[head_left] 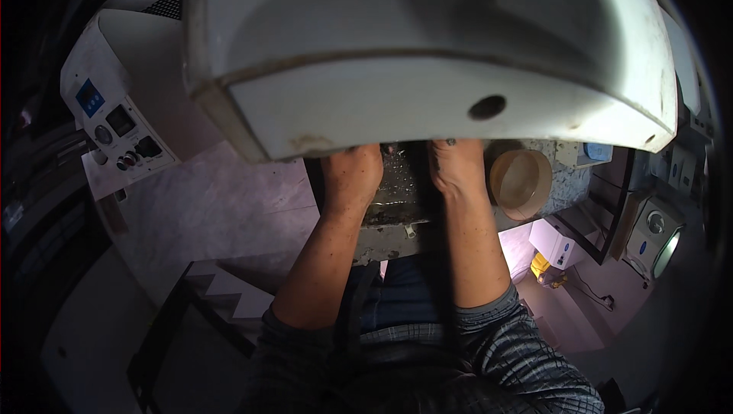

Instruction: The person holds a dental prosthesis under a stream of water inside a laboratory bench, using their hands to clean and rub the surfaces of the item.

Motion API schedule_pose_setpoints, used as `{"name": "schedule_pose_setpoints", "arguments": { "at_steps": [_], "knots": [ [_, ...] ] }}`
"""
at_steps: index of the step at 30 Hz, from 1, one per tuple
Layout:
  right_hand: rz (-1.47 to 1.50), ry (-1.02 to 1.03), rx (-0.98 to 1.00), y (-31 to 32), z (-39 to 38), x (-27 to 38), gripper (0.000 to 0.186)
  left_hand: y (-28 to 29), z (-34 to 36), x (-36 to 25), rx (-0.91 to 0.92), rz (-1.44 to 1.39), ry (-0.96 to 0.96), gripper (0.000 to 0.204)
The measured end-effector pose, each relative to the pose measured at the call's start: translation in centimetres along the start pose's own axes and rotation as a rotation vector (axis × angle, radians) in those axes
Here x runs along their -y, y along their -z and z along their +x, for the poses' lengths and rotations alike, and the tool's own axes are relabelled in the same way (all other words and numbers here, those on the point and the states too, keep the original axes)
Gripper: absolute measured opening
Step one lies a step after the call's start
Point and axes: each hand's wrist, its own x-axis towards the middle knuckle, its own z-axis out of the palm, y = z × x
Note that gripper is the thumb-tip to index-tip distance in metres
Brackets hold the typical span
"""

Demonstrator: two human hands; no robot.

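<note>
Both my forearms reach forward under a large white machine hood (366,101). My left hand (353,173) shows only its wrist and back, and the hood's lower edge covers its fingers. Likewise my right hand (458,164) disappears beneath the hood, so I cannot see whether it holds anything. Between the two hands lies a dark, wet work surface (397,177) speckled with shiny drops. A round tan tub (544,185) stands just right of my right wrist.
At the left stands a white control box (114,120) with dials and a blue panel. A blue block (598,152) sits beyond the tub. Lower right are a white box (561,244), a yellow object (540,265) and a white lamp-like device (657,237).
</note>
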Motion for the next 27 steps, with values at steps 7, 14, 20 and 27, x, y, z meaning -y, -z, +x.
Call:
{"name": "schedule_pose_setpoints", "arguments": {
  "at_steps": [7,14,20,27],
  "knots": [
    [-0.037,-0.029,0.025,0.1,-0.3,0.5,0.022,0.2,-0.4,-0.7,-0.025,-0.223,0.132,0.022],
    [-0.08,-0.049,0.007,-0.3,-0.4,1.1,0.017,-0.5,-0.6,-2.0,-0.077,-0.285,0.176,0.024],
    [-0.152,-0.019,0.004,-0.9,-0.1,1.4,0.012,-0.9,-0.5,-0.9,-0.086,-0.327,0.154,0.024],
    [-0.165,-0.058,0.002,-0.5,0.0,1.0,0.008,-0.8,-1.0,-0.1,-0.069,-0.237,0.234,0.027]
  ]
}}
